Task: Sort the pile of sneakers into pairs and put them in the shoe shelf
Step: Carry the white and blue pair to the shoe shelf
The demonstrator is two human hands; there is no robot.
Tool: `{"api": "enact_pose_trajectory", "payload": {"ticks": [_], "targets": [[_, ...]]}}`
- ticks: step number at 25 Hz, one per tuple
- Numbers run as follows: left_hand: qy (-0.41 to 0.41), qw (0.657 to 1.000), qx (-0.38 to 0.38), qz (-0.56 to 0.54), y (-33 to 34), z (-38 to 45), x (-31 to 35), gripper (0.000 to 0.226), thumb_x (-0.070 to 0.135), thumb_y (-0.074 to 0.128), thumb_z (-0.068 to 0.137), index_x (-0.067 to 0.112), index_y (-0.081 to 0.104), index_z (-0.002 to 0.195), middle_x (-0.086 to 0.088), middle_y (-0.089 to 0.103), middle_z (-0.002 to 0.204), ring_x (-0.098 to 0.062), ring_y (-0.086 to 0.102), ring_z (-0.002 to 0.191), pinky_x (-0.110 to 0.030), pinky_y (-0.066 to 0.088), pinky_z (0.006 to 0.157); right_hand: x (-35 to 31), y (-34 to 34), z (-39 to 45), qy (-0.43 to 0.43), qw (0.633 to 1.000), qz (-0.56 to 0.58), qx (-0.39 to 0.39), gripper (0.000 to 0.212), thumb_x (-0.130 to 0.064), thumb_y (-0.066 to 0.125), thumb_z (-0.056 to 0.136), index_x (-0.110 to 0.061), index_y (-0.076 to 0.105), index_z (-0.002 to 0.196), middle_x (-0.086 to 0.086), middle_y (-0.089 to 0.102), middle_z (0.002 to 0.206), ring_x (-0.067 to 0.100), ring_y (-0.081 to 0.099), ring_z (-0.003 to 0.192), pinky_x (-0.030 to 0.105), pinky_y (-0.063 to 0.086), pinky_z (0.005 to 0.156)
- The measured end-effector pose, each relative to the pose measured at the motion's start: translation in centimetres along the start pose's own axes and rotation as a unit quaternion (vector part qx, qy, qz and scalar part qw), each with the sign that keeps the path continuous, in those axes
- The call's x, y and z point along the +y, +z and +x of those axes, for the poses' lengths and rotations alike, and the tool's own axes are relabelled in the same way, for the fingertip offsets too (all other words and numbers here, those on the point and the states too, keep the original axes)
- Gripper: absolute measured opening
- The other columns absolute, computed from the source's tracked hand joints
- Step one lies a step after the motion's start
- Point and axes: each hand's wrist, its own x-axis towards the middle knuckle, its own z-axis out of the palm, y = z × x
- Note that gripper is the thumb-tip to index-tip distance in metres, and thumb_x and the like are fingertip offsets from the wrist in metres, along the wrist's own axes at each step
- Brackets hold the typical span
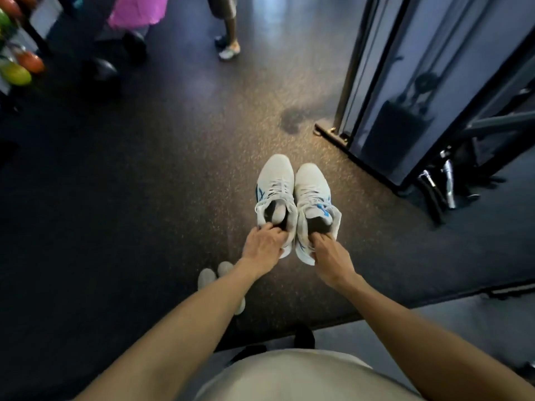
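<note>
Matched pair in hand, not yet shelved.

Left hand [262, 241] gripping heel collar of left sneaker [275, 192], fingers curled into the opening; right hand [330, 256] likewise pinching collar of right sneaker [312, 195]. Held side by side, touching, above floor [173, 169]. Long axes parallel, toes pointing away from grips, heels nearest wrists. Pairing of this set judged done; shelving outstanding. No shelf in view. Two pale shoes [215, 274] below left wrist, apparently unsorted.
</note>
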Motion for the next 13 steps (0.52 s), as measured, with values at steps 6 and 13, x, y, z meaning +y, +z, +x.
{"api": "enact_pose_trajectory", "payload": {"ticks": [6,13], "targets": [[0.133,0.991,0.006,-0.003,-2.1,0.2,3.8,0.029,0.021,0.062,0.090,0.019,0.061,0.119,0.000,0.063,0.120,-0.021,0.050,0.116,-0.036,0.039,0.096,0.4,-2.0,-6.1,0.124,0.990,0.035,0.060,0.026,-0.016,0.067,0.085,-0.017,0.053,0.107,0.003,0.060,0.118,0.022,0.061,0.101,0.036,0.053,0.086],[0.334,0.943,-0.016,-0.001,-1.3,-2.9,12.3,0.032,0.026,0.061,0.091,0.020,0.059,0.122,0.002,0.060,0.124,-0.020,0.047,0.120,-0.037,0.040,0.095,0.8,-0.8,-19.1,0.309,0.938,0.057,0.147,0.021,-0.008,0.061,0.084,-0.014,0.055,0.104,0.007,0.060,0.113,0.030,0.061,0.095,0.037,0.051,0.077]]}}
